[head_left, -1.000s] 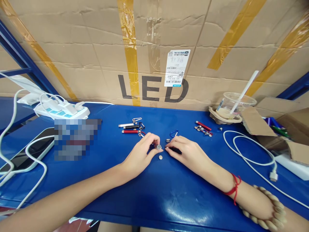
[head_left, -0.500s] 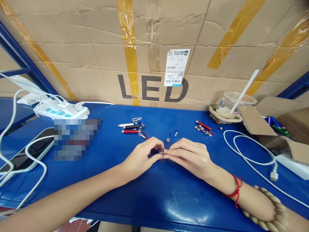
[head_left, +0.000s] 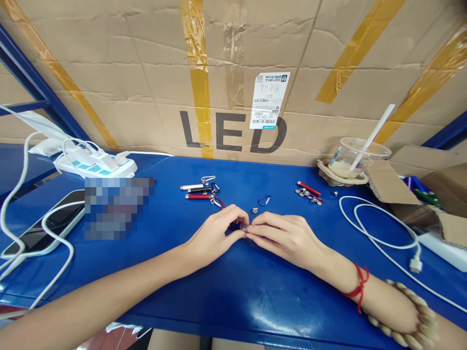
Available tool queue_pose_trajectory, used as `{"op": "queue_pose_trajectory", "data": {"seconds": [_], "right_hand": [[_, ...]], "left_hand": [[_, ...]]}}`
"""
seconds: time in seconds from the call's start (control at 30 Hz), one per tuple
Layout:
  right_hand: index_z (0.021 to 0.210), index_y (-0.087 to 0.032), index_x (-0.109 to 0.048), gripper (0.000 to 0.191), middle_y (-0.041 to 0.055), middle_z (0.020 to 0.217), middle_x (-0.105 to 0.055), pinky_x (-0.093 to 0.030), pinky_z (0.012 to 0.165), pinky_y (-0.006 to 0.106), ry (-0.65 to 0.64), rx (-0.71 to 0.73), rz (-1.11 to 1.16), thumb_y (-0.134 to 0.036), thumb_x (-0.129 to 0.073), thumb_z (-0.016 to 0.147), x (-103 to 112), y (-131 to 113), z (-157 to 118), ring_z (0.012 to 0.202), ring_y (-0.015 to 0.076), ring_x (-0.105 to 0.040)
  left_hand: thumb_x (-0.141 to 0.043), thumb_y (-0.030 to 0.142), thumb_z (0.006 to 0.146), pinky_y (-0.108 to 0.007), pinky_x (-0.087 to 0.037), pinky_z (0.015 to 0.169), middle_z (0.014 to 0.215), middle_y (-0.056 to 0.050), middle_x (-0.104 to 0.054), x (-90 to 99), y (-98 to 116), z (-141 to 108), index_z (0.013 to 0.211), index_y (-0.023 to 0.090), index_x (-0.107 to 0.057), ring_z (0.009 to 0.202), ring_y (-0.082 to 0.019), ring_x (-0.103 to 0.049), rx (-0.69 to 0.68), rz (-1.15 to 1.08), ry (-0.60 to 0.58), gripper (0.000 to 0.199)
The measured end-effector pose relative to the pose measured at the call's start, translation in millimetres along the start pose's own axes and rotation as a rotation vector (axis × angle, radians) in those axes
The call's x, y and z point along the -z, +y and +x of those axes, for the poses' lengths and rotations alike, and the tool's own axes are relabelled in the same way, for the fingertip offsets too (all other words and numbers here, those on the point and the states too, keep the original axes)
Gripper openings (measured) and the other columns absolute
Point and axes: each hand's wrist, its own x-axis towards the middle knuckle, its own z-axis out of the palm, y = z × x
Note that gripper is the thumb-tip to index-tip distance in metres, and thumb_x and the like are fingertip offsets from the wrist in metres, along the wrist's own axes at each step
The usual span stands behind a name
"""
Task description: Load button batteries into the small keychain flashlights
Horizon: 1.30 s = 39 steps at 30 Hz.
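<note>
My left hand [head_left: 218, 233] is closed around a small blue keychain flashlight [head_left: 237, 226], most of it hidden by the fingers. Its threaded silver end [head_left: 244, 227] points right, where the closed fingertips of my right hand [head_left: 286, 237] pinch at it. Just beyond the fingers lie a small silver metal piece [head_left: 254, 210] and a blue carabiner clip [head_left: 264, 200]. Past my left hand sit a red keychain flashlight [head_left: 198, 197], a black one [head_left: 199, 190] and a silver one [head_left: 191, 187], each with a clip.
At the back right are a red tube [head_left: 308, 188] and several button cells [head_left: 306, 195]. A plastic cup with a straw [head_left: 345, 158], an open cardboard box [head_left: 430, 209] and a white cable [head_left: 375, 238] flank the right. A phone [head_left: 49, 228] and power strip [head_left: 102, 167] lie left.
The view has shifted slightly. Both hands stay together at the flashlight, and the right fingertips have moved a little over its silver end.
</note>
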Motion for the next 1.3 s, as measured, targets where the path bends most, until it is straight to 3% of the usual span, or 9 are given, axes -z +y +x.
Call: {"op": "queue_pose_trajectory", "data": {"seconds": [0.2, 0.3, 0.4, 0.53, 0.73, 0.97, 1.3], "right_hand": [[0.093, -0.017, -0.062, 0.013, 0.0019, 0.087, -0.067, -0.047, 0.066, 0.022, 0.074, -0.155, -0.041, -0.026, -0.056, 0.086, -1, 0, 3, 0.078, 0.0119, -0.061], [0.097, -0.019, -0.063, 0.017, 0.0037, 0.092, -0.065, -0.047, 0.067, 0.025, -0.045, -0.227, -0.063, -0.027, -0.051, 0.088, -3, 4, 3, 0.08, 0.0141, -0.059], [0.104, -0.02, -0.063, 0.022, 0.0056, 0.098, -0.061, -0.048, 0.072, 0.028, -0.196, -0.208, -0.04, -0.027, -0.046, 0.09, -5, 8, 2, 0.085, 0.0162, -0.056], [0.107, -0.021, -0.063, 0.025, 0.0068, 0.104, -0.058, -0.047, 0.079, 0.033, -0.266, -0.183, -0.011, -0.027, -0.045, 0.091, -6, 10, 1, 0.091, 0.0181, -0.054], [0.102, -0.022, -0.065, 0.024, 0.0072, 0.107, -0.057, -0.046, 0.081, 0.034, -0.27, -0.191, 0.003, -0.029, -0.046, 0.091, -5, 9, 0, 0.093, 0.0185, -0.053], [0.095, -0.022, -0.066, 0.02, 0.0058, 0.101, -0.058, -0.046, 0.077, 0.032, -0.261, -0.201, 0.027, -0.029, -0.048, 0.09, -4, 10, 1, 0.088, 0.0173, -0.054], [0.087, -0.019, -0.065, 0.017, 0.0048, 0.092, -0.059, -0.047, 0.072, 0.029, -0.232, -0.214, 0.019, -0.027, -0.051, 0.089, -5, 11, 2, 0.082, 0.0157, -0.056]], "left_hand": [[-0.05, 0.018, 0.085, -0.022, -0.043, 0.07, 0.081, 0.002, -0.055, 0.9, 4, 3, 0.083, 0.019, -0.049, 0.072, -0.011, -0.051, 0.069, -0.009, 0.119, 0.002], [-0.049, 0.022, 0.086, -0.021, -0.042, 0.067, 0.079, 0.002, -0.054, 3.0, 7, 3, 0.083, 0.019, -0.049, 0.069, -0.01, -0.05, 0.113, -0.023, 0.17, 0.005], [-0.044, 0.025, 0.089, -0.02, -0.041, 0.066, 0.079, 0.002, -0.054, 4.6, 9, 2, 0.084, 0.019, -0.051, 0.07, -0.01, -0.05, 0.117, -0.03, 0.16, 0.01], [-0.044, 0.025, 0.089, -0.019, -0.042, 0.07, 0.081, 0.003, -0.056, 4.6, 10, 1, 0.085, 0.019, -0.051, 0.073, -0.01, -0.052, 0.081, -0.031, 0.144, 0.01], [-0.045, 0.028, 0.089, -0.019, -0.041, 0.061, 0.073, 0.004, -0.056, 4.3, 11, 0, 0.086, 0.02, -0.052, 0.062, -0.009, -0.051, 0.144, -0.018, 0.093, 0.011], [-0.048, 0.028, 0.088, -0.021, -0.042, 0.069, 0.079, 0.003, -0.057, 3.4, 9, -1, 0.086, 0.02, -0.053, 0.068, -0.01, -0.051, 0.087, 0.036, 0.088, 0.01], [-0.046, 0.028, 0.089, -0.021, -0.041, 0.067, 0.075, 0.004, -0.054, 3.2, 8, -1, 0.084, 0.02, -0.05, 0.067, -0.01, -0.05, 0.101, 0.049, 0.079, 0.01]]}}
